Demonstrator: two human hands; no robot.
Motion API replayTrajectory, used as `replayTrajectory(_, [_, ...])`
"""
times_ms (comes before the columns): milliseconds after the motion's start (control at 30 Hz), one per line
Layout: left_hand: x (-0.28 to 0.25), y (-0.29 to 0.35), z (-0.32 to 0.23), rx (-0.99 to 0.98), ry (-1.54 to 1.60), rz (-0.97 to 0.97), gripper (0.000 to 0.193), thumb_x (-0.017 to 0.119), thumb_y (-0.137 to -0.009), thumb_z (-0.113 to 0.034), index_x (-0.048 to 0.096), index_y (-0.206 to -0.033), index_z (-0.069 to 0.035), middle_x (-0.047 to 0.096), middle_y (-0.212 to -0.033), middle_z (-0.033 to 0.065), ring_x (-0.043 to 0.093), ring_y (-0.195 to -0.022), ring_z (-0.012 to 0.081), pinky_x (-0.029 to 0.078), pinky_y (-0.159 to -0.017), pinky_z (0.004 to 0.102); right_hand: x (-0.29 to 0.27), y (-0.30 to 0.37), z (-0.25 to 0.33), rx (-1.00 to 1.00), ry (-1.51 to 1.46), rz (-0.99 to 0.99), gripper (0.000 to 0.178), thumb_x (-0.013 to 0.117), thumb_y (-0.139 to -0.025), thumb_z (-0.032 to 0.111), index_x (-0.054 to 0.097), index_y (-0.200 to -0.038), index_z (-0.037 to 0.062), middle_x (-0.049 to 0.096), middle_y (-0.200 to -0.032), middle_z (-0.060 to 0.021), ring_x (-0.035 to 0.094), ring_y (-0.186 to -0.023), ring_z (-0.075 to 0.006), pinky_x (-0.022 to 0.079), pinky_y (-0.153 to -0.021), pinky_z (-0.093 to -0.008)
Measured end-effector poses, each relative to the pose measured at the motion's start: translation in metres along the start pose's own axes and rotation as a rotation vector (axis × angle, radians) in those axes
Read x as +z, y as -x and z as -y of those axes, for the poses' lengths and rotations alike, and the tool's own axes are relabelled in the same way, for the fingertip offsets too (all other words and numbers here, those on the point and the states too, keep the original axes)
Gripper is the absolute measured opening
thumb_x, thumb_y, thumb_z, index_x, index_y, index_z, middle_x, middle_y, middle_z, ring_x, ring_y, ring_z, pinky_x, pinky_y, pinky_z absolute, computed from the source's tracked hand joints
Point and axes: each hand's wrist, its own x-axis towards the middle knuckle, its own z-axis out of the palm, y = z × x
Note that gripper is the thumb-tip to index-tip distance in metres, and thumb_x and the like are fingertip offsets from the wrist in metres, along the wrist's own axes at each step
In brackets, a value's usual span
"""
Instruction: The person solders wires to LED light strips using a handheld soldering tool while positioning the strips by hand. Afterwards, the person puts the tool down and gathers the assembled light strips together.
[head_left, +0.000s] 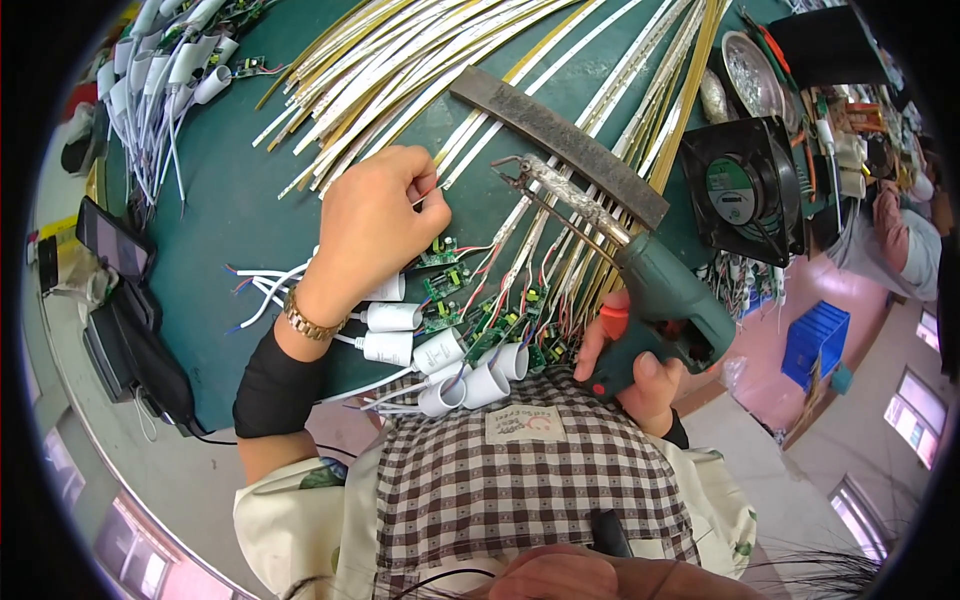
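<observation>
My left hand (385, 215) is closed in a pinch, with what looks like a thin wire between thumb and forefinger, beside the near end of a white LED strip (462, 160). In my right hand (650, 385) is a green soldering gun (675, 295) with a red trigger; its tip points up and left, a little apart from my left hand. A dark metal bar (565, 140) lies across the strips. Between my hands sit small green circuit boards (500, 325) with red and white wires. White lamp sockets (440, 350) with white cables lie below them.
A black fan (742, 190) stands at the right, near a round metal dish (752, 75). More white sockets with boards (150, 75) are heaped at the far left. A black device (115, 240) sits at the left edge. A blue crate (815, 340) is on the floor.
</observation>
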Motion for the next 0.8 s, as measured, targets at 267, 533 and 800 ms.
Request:
replayTrajectory(267, [-0.002,0.001,-0.001,-0.034,-0.015,0.027,0.008,0.059,-0.068,-0.011,0.054,-0.068,-0.005,0.056,-0.069,0.0092,0.055,-0.064,0.0286,0.044,-0.057,0.0375,-0.014,0.000,-0.006,0.024,-0.001,-0.081,0.068,0.066,-0.077,0.042,0.044,-0.124,-0.0009,0.057,-0.082,-0.0119,0.058,-0.065,-0.0174,0.049,-0.059,-0.0273])
replayTrajectory(533, [-0.002,0.003,0.001,0.042,0.000,0.020,0.009,0.061,-0.070,-0.009,0.053,-0.071,-0.004,0.057,-0.070,0.0101,0.057,-0.066,0.0284,0.045,-0.059,0.0371,-0.010,-0.003,-0.003,0.010,-0.046,-0.012,0.066,0.065,-0.077,0.040,0.043,-0.123,-0.0023,0.056,-0.078,-0.0133,0.058,-0.063,-0.0195,0.050,-0.057,-0.0280])
replayTrajectory(800, [-0.007,0.011,0.007,0.076,0.229,0.011,0.010,0.067,-0.074,-0.004,0.059,-0.081,-0.002,0.058,-0.073,0.0099,0.058,-0.066,0.0255,0.046,-0.061,0.0321,-0.006,-0.009,-0.004,0.031,-0.072,0.011,0.063,0.063,-0.078,0.036,0.043,-0.123,-0.0026,0.057,-0.079,-0.0146,0.058,-0.062,-0.0192,0.048,-0.055,-0.0271])
